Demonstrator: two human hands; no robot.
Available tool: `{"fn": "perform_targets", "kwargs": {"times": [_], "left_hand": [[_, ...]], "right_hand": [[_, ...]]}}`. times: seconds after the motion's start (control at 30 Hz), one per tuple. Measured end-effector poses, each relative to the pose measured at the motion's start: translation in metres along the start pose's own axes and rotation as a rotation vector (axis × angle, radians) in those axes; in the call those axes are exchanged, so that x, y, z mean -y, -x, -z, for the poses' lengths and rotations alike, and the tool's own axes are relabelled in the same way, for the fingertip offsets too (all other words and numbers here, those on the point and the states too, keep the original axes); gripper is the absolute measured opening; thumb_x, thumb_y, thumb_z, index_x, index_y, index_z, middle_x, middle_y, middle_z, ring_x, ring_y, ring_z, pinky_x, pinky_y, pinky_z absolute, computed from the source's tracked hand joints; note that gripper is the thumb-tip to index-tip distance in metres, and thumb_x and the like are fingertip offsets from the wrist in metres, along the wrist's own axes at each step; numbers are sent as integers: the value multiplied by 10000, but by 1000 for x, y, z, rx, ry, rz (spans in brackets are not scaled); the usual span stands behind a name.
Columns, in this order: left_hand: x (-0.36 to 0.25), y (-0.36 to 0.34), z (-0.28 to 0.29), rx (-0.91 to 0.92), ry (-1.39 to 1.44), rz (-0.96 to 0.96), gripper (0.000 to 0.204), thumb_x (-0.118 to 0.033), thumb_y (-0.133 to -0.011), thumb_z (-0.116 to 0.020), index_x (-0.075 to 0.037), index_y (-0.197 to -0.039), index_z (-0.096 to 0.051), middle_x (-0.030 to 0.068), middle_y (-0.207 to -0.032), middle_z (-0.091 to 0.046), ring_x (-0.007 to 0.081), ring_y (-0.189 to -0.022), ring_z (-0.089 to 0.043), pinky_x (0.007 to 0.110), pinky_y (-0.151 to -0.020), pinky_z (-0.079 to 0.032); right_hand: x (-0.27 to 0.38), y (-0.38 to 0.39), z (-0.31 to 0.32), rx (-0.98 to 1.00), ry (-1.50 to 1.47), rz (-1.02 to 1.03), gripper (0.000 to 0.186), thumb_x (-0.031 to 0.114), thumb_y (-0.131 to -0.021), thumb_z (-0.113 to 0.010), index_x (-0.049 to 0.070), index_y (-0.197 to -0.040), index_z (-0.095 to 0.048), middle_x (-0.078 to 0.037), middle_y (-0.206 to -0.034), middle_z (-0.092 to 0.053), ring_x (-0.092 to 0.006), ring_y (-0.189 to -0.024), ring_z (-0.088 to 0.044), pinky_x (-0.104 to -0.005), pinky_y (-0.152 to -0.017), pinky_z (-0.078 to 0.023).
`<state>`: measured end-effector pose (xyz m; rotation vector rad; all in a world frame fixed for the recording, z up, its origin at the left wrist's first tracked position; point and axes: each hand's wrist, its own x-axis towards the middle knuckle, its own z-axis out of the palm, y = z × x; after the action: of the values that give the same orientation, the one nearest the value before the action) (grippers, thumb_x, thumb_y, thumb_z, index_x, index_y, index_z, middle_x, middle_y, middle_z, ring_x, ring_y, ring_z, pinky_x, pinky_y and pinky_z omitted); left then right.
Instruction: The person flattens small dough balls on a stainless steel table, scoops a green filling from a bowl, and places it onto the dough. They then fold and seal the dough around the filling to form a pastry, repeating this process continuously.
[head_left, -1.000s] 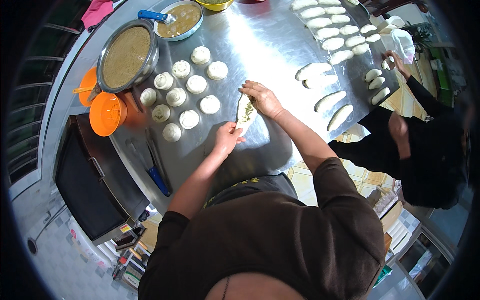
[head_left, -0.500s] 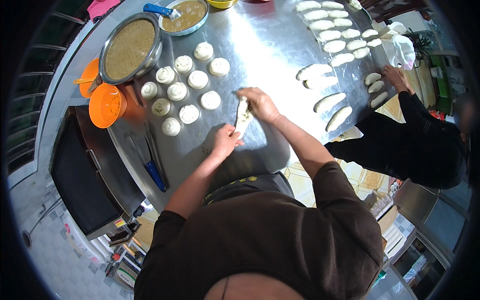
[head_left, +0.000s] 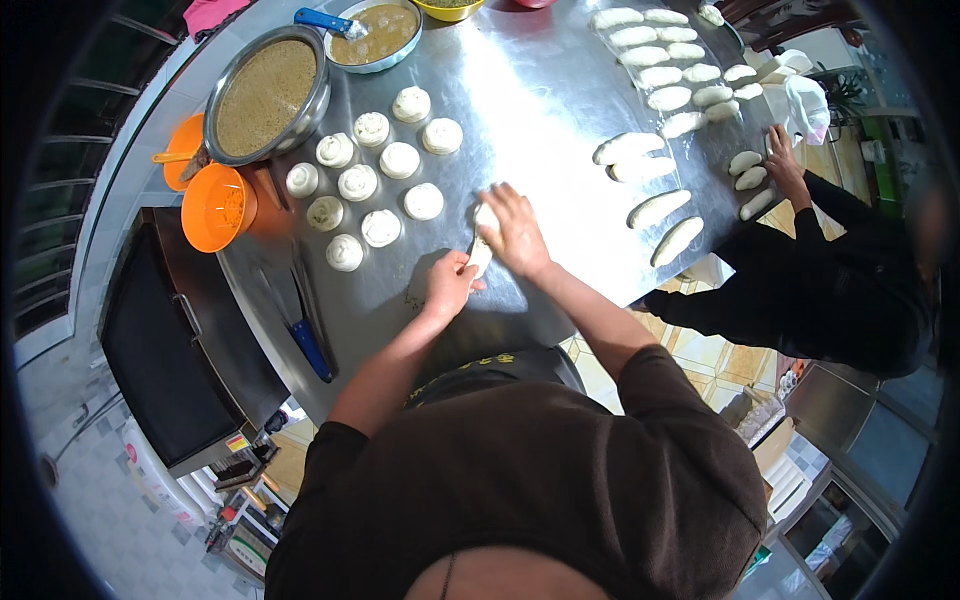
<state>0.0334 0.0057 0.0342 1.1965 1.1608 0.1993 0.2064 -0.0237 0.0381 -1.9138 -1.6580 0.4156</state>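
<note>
On the steel table [head_left: 500,90], a long pale dough piece [head_left: 481,256] lies lengthwise in front of me. My left hand [head_left: 447,285] is closed in a pinch on its lower end. My right hand [head_left: 515,235] rests over its upper part with fingers stretched and a little apart, hiding much of it. To the left sit several rolled dough rounds [head_left: 399,161]; to the right lie several oblong dough pieces [head_left: 660,209], more of them at the back right. Scattered green flecks [head_left: 413,300] mark the steel beside my left hand.
Along the left are a steel bowl [head_left: 263,95], a dish with liquid [head_left: 377,50], orange bowls [head_left: 210,220] and a blue-handled tool [head_left: 310,350]. At the right a person in black [head_left: 820,290] has a hand [head_left: 786,165] at the table's edge, near a white container [head_left: 806,105].
My right hand has opened from gripping the upper end to lying over the dough, slightly lower. The green filling seen earlier is mostly covered. The other person's hand has moved along the edge.
</note>
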Motion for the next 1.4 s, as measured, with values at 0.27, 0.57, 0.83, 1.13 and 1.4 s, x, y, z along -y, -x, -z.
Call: {"fn": "perform_targets", "kwargs": {"times": [0.27, 0.57, 0.83, 1.13, 1.4], "left_hand": [[-15, -32, -10, -38, -88, -122, 94, -19, -850, -615, 61, -897, -602, 144, -763, -692, 174, -624, -701, 275, -525, -513], [-4, -34, -9, -26, 52, -98, 129, -34, -841, -631, 54, -932, -611, 117, -775, -702, 159, -671, -705, 262, -570, -514], [-14, -31, -12, -50, 50, -99, 145, -75, -839, -651, 41, -925, -639, 88, -785, -700, 150, -701, -692, 256, -599, -506], [-28, -47, -2, 42, -49, -64, 257, -160, -778, -759, 27, -932, -670, 76, -818, -704, 115, -719, -663, 267, -648, -518], [-34, -54, 9, 132, -158, -86, 336, -240, -777, -773, 38, -940, -676, 75, -786, -703, 107, -721, -650, 265, -679, -509]], "right_hand": [[-31, -26, 20, -197, -52, -61, 457, 13, -803, -591, 24, -1253, -520, -198, -1118, -580, -378, -1058, -535, -430, -912, -446], [-4, -7, 10, -82, -71, -27, 526, 92, -759, -672, 55, -1264, -530, -150, -1240, -539, -342, -1125, -500, -415, -952, -428], [-1, 4, -2, -148, 70, -39, 607, -9, -773, -585, -1, -1349, -397, -241, -1360, -402, -420, -1270, -383, -472, -1061, -347], [0, -2, 54, 229, -136, 139, 903, 114, -696, -763, 41, -1447, -267, -197, -1456, -341, -359, -1366, -308, -428, -1111, -308], [-19, -32, 32, 425, -158, 249, 868, 176, -691, -778, 86, -1421, -317, -165, -1180, -558, -345, -1106, -544, -418, -948, -458]]}}
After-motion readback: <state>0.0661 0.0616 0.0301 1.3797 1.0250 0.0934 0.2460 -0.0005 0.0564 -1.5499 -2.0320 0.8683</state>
